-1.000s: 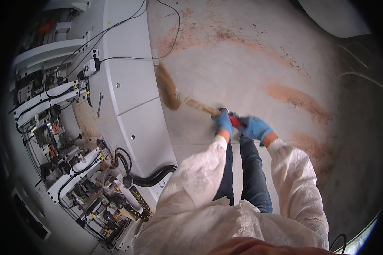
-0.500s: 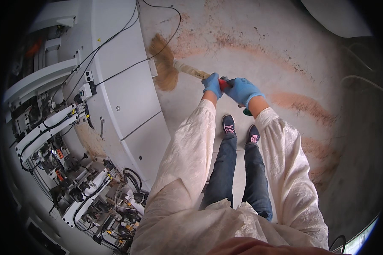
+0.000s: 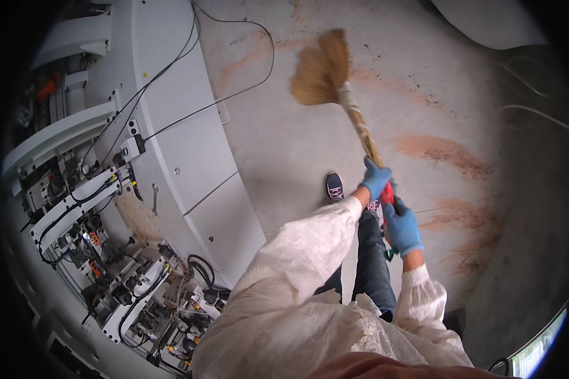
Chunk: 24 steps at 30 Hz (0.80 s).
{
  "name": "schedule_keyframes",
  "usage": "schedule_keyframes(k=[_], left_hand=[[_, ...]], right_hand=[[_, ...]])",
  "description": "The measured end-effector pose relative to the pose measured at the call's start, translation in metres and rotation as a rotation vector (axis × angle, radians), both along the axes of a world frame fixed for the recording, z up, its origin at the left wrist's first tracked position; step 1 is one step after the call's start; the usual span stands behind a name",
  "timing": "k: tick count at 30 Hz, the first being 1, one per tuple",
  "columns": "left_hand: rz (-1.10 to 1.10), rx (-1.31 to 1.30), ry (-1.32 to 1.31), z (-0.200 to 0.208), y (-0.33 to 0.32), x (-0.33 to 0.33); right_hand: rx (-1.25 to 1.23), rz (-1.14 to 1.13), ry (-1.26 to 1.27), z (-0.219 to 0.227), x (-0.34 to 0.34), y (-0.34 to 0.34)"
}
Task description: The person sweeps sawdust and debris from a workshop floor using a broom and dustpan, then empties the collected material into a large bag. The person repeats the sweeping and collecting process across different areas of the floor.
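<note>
The person is grasping a broom (image 3: pixel 361 131) with both gloved hands. The left hand (image 3: pixel 377 178) is wrapping the handle higher up, nearer the bristles (image 3: pixel 324 68), while the right hand (image 3: pixel 403 226) is closing around it lower down, nearer the body. A red section (image 3: pixel 387 194) of the handle is showing between them. Neither hand is resting free.

The broom is slanting up and to the left from the hands, ahead of the feet. Its bristles are fanning out over the grey floor (image 3: pixel 272 158), between the white cabinet (image 3: pixel 189 139) on the left and the reddish dust (image 3: pixel 446 155) on the right. Whether every tip is touching the floor, one cannot tell. More dust is lying in a band just beside the bristles, and a black cable (image 3: pixel 272 54) is looping across the floor to their left, apart from them. One dark shoe (image 3: pixel 334 186) is standing just left of the handle.

The step in hand seems to be a sweeping stroke, with the broom probably in mid-swing. Judging by where the dust is lying, the next move calls for a firm two-handed hold, bristles low and flat on the floor, and a path staying clear of the cable and the shoe.
</note>
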<state>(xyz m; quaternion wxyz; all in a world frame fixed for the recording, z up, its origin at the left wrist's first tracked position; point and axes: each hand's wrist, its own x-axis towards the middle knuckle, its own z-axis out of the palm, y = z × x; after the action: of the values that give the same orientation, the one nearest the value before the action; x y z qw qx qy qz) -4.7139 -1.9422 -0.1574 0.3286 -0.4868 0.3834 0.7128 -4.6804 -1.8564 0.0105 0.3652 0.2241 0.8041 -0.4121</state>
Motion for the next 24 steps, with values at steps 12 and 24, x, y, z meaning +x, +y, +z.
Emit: schedule_keyframes(k=[12, 24], left_hand=[[-0.455, 0.159, 0.124, 0.135, 0.141, 0.101], [-0.78, -0.428, 0.276, 0.121, -0.012, 0.024]], right_hand=[[-0.069, -0.636, -0.113, 0.135, 0.129, 0.067], [-0.598, -0.398, -0.335, -0.01, 0.024, 0.028]])
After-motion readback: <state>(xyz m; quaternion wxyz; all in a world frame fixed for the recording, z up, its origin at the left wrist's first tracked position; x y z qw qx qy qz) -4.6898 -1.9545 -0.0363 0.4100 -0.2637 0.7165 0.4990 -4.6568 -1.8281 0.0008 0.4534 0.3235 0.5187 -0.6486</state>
